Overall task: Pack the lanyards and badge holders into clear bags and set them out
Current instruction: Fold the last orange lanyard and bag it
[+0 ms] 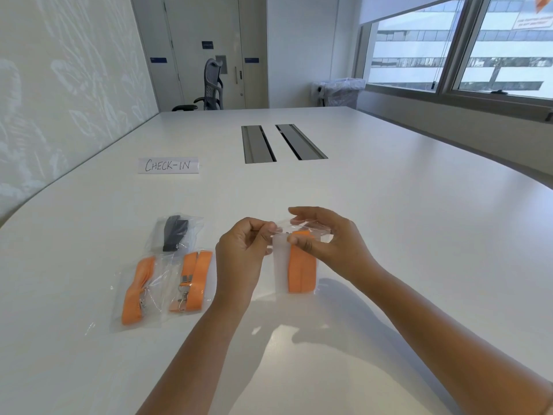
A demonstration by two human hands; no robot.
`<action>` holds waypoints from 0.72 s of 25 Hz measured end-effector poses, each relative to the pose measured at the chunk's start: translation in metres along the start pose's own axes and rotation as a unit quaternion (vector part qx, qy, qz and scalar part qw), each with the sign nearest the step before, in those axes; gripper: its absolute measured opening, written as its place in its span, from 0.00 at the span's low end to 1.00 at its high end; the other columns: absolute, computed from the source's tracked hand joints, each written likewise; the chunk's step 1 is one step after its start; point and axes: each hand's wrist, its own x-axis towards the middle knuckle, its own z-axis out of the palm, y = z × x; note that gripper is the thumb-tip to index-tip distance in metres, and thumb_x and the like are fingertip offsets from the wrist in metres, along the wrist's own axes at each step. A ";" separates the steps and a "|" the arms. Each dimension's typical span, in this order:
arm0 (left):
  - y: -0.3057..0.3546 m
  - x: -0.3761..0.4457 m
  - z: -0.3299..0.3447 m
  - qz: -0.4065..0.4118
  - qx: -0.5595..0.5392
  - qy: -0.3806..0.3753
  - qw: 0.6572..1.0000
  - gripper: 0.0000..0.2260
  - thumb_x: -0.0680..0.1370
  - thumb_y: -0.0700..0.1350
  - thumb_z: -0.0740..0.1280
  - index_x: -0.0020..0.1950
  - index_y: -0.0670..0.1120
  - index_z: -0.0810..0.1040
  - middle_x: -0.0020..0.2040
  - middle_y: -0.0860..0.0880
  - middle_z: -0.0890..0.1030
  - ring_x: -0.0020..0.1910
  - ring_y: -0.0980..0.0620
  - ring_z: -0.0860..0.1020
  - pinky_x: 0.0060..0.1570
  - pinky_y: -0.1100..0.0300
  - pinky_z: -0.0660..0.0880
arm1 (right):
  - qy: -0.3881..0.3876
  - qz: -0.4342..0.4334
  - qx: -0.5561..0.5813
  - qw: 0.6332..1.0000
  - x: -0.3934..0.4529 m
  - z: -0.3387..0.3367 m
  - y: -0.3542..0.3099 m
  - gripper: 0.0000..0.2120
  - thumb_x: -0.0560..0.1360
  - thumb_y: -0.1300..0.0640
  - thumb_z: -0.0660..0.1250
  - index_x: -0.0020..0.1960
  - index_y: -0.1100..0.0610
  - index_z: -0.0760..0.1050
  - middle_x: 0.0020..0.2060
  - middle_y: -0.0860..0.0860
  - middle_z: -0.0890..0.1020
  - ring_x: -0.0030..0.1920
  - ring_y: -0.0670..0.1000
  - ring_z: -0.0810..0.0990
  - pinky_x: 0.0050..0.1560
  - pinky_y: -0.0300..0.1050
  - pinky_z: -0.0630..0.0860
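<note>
- Both of your hands meet just above the white table (389,205), in the middle of the view, holding one clear bag (308,232) between them.
- Your left hand (242,259) is curled, with thumb and fingertips pinching the bag's top edge at its left corner.
- Your right hand (326,238) arches over the bag's top from the right, fingers behind the plastic and thumb pressed on the front, gripping the mouth.
- Inside that bag sits a folded orange lanyard (302,268) beside a pale badge holder (280,265); both hang straight down from your fingers.
- The bag's long axis runs up and down, away from you at the top, with its lower end near or on the tabletop; which one is not clear.
- The opening lies directly between your two hands, so neither hand needs to reach. Your right hand covers more of the mouth; your left holds only the corner.
- My judgement: the step in hand is closing the top edge, which would run sideways from one hand to the other.
- Three filled bags lie flat to the left of your left hand, close together: one with a black lanyard (175,233) farthest from you, and two with orange lanyards, the left orange bag (137,292) and the right orange bag (191,280), nearer you.
- Your left hand is the nearer one to that group, so setting this bag beside them would mean moving it leftward.
- Farther back on the left stands a paper sign reading CHECK-IN (168,165).
</note>
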 end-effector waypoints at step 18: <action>0.001 -0.005 0.005 -0.097 -0.032 -0.041 0.994 0.07 0.65 0.55 0.69 0.37 0.53 0.81 0.36 0.57 0.83 0.42 0.56 0.82 0.51 0.46 0.78 | 0.016 0.055 0.054 0.997 0.004 0.001 0.005 0.07 0.68 0.46 0.70 0.35 0.48 0.79 0.30 0.38 0.81 0.34 0.37 0.78 0.35 0.27 0.71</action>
